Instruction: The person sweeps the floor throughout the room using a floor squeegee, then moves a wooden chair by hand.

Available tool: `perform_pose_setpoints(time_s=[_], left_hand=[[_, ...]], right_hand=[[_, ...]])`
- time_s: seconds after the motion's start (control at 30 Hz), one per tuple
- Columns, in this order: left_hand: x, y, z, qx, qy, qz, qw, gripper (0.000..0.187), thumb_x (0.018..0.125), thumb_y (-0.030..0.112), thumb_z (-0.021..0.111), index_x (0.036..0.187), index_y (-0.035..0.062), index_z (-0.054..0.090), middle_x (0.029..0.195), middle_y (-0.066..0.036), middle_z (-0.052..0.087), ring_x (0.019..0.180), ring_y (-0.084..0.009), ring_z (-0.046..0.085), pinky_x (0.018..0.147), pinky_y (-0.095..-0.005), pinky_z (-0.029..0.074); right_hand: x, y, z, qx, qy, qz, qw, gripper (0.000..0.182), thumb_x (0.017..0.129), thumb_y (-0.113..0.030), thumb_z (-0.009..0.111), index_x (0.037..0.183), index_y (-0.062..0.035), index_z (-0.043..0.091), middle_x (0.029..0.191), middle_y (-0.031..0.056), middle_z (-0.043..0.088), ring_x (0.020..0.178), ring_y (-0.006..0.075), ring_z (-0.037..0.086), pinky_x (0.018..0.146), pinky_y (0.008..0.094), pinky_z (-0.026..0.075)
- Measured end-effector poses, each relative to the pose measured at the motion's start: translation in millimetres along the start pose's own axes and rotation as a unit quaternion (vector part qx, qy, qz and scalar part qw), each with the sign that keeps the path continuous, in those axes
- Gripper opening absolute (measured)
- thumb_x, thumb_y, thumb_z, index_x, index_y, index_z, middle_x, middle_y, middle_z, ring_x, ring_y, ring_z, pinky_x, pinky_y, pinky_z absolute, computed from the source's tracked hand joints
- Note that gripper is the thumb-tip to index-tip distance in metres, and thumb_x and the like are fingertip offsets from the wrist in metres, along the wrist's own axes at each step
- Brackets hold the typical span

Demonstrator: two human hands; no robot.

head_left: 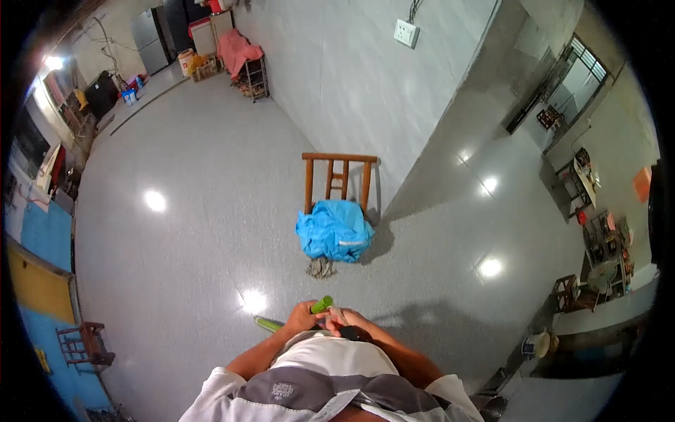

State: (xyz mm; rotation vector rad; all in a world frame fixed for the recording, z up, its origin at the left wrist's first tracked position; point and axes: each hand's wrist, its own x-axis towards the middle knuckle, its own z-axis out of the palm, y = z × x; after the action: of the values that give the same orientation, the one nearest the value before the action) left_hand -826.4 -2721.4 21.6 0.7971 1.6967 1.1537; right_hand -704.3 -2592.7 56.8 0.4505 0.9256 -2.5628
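Note:
My left hand (302, 318) is closed round a green tube-like piece (321, 304), whose end sticks up between my hands. A second green length (267, 324) shows beside my left wrist; whether the two are one piece is hidden. Close against it, my right hand (343, 320) is closed on a small black object (349, 333), with something thin and pale at its fingers, too small to make out. Both hands are in front of my waist. Beyond them stands a wooden chair (339, 159) with a bunched blue cloth (334, 228) on it.
Below the blue cloth lies a grey stringy bundle (322, 268). A grey wall (365, 77) with a socket (406, 33) rises behind the chair. A small wooden chair (84, 343) stands at the left, and a rack with a pink cloth (238, 50) at the back.

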Motion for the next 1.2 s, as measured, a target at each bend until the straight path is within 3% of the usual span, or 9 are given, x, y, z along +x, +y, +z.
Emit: perform_pose_setpoints(time_s=[0.1, 0.13, 0.23, 0.27, 0.47, 0.63, 0.73, 0.93, 1.2], left_hand=[[24, 15, -6, -0.059, 0.026, 0.027, 0.998, 0.013, 0.075, 0.014, 0.061, 0.078, 0.0022, 0.056, 0.061, 0.001, 0.052, 0.059, -0.0059, 0.046, 0.051, -0.0226, 0.039], [28, 20, -8, -0.028, 0.042, 0.019, 0.999, 0.011, 0.074, 0.012, 0.060, 0.076, 0.0022, 0.056, 0.061, 0.001, 0.052, 0.060, -0.0057, 0.046, 0.051, -0.0218, 0.038], [37, 23, -10, -0.016, 0.081, -0.009, 0.997, 0.009, 0.072, 0.008, 0.060, 0.072, 0.0013, 0.054, 0.062, 0.000, 0.051, 0.059, -0.0060, 0.045, 0.051, -0.0220, 0.037], [39, 18, -11, 0.001, 0.085, 0.009, 0.996, 0.012, 0.071, 0.013, 0.061, 0.072, 0.0022, 0.055, 0.060, -0.005, 0.051, 0.056, -0.0107, 0.045, 0.051, -0.0262, 0.038], [55, 49, -22, 0.019, 0.128, -0.008, 0.992, 0.016, 0.068, 0.016, 0.062, 0.072, 0.0025, 0.055, 0.060, -0.012, 0.053, 0.054, -0.0166, 0.049, 0.051, -0.0307, 0.039], [90, 58, -9, 0.068, 0.249, -0.085, 0.962, 0.016, 0.065, 0.013, 0.061, 0.076, 0.0033, 0.056, 0.067, -0.014, 0.057, 0.061, -0.0205, 0.056, 0.057, -0.0309, 0.042], [107, 62, 5, 0.055, 0.320, -0.153, 0.933, 0.018, 0.063, 0.011, 0.062, 0.078, 0.0032, 0.056, 0.068, -0.014, 0.057, 0.062, -0.0214, 0.057, 0.057, -0.0312, 0.043], [115, 93, 23, 0.034, 0.343, -0.133, 0.929, 0.025, 0.057, 0.010, 0.068, 0.077, 0.0021, 0.056, 0.070, -0.011, 0.058, 0.064, -0.0208, 0.056, 0.058, -0.0290, 0.043], [109, 92, 47, 0.042, 0.340, -0.172, 0.923, 0.031, 0.054, 0.015, 0.069, 0.081, 0.0055, 0.057, 0.073, -0.010, 0.054, 0.071, -0.0253, 0.053, 0.064, -0.0316, 0.041]], right_hand=[[-8, -18, -24, -0.128, 0.116, -0.053, 0.984, 0.038, 0.082, -0.026, 0.050, 0.112, -0.0020, 0.046, 0.077, 0.0057, 0.054, 0.056, 0.0136, 0.052, 0.049, 0.0252, 0.042], [-6, -14, -52, 0.067, 0.081, -0.068, 0.992, 0.038, 0.079, -0.022, 0.056, 0.111, -0.0046, 0.048, 0.081, 0.0055, 0.054, 0.054, 0.0120, 0.051, 0.048, 0.0262, 0.043], [-4, -16, -93, 0.122, 0.148, -0.199, 0.961, 0.037, 0.076, -0.020, 0.059, 0.108, -0.0045, 0.050, 0.079, 0.0045, 0.054, 0.052, 0.0119, 0.050, 0.047, 0.0258, 0.043], [3, -26, -116, 0.130, 0.265, -0.067, 0.953, 0.028, 0.074, -0.020, 0.061, 0.094, -0.0017, 0.055, 0.070, 0.0051, 0.055, 0.051, 0.0134, 0.052, 0.047, 0.0265, 0.043], [34, -88, -227, -0.014, 0.423, 0.046, 0.905, 0.022, 0.074, -0.020, 0.055, 0.057, -0.0060, 0.051, 0.051, 0.0067, 0.049, 0.042, 0.0182, 0.048, 0.040, 0.0296, 0.042], [101, -194, -339, -0.352, 0.476, 0.041, 0.805, 0.015, 0.075, -0.017, 0.048, 0.068, -0.0043, 0.052, 0.056, 0.0116, 0.053, 0.047, 0.0220, 0.053, 0.042, 0.0346, 0.042], [139, -274, -375, -0.658, 0.446, -0.068, 0.603, 0.015, 0.071, -0.014, 0.047, 0.080, -0.0021, 0.051, 0.069, 0.0162, 0.057, 0.068, 0.0330, 0.056, 0.059, 0.0395, 0.045], [192, -412, -354, -0.700, 0.444, 0.021, 0.559, 0.043, 0.077, -0.016, 0.047, 0.117, -0.0039, 0.038, 0.121, 0.0144, 0.038, 0.108, 0.0303, 0.040, 0.090, 0.0406, 0.033], [237, -441, -392, -0.763, 0.408, 0.052, 0.499, 0.050, 0.073, -0.018, 0.053, 0.119, -0.0052, 0.037, 0.121, 0.0112, 0.037, 0.115, 0.0303, 0.030, 0.096, 0.0419, 0.026]])
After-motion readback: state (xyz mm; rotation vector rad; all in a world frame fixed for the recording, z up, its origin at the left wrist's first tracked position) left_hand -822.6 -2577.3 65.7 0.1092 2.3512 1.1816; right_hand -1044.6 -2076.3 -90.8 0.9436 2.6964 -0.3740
